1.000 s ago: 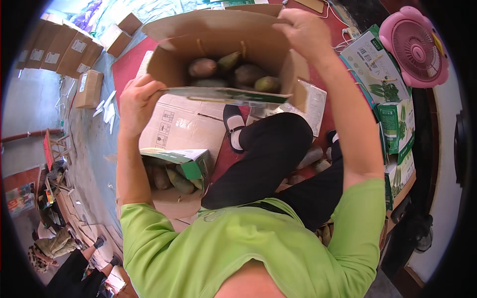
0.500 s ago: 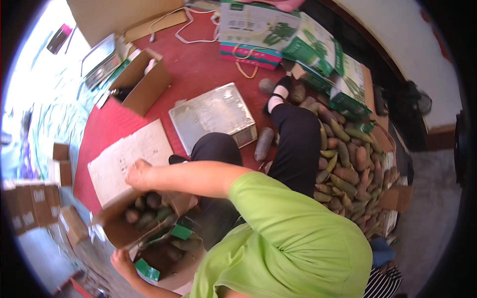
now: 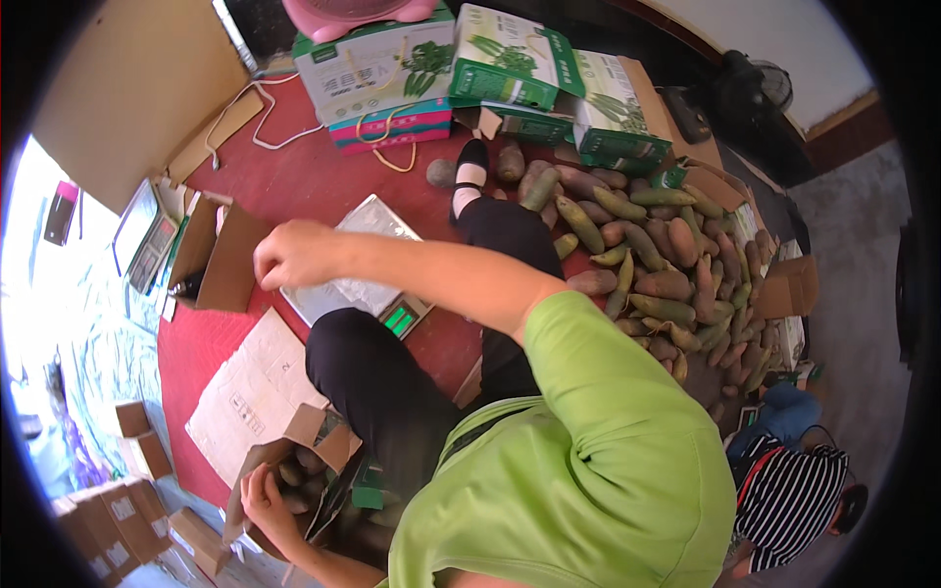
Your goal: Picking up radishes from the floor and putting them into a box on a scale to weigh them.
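At the lower left, my left hand [image 3: 263,495] has its fingers curled over the rim of an opened cardboard box [image 3: 316,427]. Inside the box lie several dark, rounded root vegetables [image 3: 299,470]; a second open compartment or box beside it is partly hidden by my body. My right hand [image 3: 299,257] is raised at the left edge of a silver digital scale [image 3: 368,220], its fingers curled together. Whatever they may hold cannot be made out. A green display [image 3: 399,319] glows on the scale, and my forearm covers part of its plate.
Long reddish and green roots [image 3: 667,284] are heaped right of my legs. Printed cartons [image 3: 510,59] stand at the back. A flat cardboard sheet [image 3: 250,392] and a brown box [image 3: 230,260] lie on the left of the red surface. Another person [image 3: 794,500] is at the lower right.
My right hand has risen from beside the cardboard sheet to the scale's edge. My left hand now sits at the box's rim nearer its contents. The scale's lit display has come into sight; the view has turned.
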A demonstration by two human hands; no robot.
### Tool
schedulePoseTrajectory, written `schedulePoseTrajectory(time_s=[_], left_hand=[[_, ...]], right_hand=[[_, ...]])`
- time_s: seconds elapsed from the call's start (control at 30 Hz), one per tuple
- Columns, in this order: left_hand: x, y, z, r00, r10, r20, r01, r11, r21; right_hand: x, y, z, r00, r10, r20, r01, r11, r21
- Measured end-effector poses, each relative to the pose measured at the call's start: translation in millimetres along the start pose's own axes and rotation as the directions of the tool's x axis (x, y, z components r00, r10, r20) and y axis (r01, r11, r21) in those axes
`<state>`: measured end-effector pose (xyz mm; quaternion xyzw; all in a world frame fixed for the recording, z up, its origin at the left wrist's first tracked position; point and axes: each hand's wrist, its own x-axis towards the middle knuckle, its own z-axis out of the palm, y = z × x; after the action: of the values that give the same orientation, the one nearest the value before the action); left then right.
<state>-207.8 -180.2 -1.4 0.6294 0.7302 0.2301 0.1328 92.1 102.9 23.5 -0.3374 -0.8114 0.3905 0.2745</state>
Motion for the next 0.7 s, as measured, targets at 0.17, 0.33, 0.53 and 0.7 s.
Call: schedulePoseTrajectory(time_s=[0.17, 0.33, 0.53, 0.7], left_hand=[[55.6, 74.2, 43.2, 0.989, 0.147, -0.007, -0.147, 0.982, -0.119], [97.1, 144.9, 73.8, 0.932, 0.360, -0.036, -0.361, 0.916, -0.174], [122.0, 206.0, 106.8, 0.877, 0.479, 0.021, -0.471, 0.869, -0.155], [128.9, 206.2, 121.3, 0.875, 0.465, 0.134, -0.468, 0.884, -0.009]], right_hand=[[-74.8, 79.6, -94.4, 0.957, 0.078, -0.279, -0.091, 0.995, -0.034], [-184.3, 150.3, -153.4, 0.724, 0.383, -0.574, -0.344, 0.921, 0.180], [-305.4, 226.3, -153.2, 0.376, 0.741, -0.556, -0.547, 0.662, 0.513], [-343.5, 259.4, -143.7, 0.177, 0.919, -0.352, -0.599, 0.385, 0.702]])
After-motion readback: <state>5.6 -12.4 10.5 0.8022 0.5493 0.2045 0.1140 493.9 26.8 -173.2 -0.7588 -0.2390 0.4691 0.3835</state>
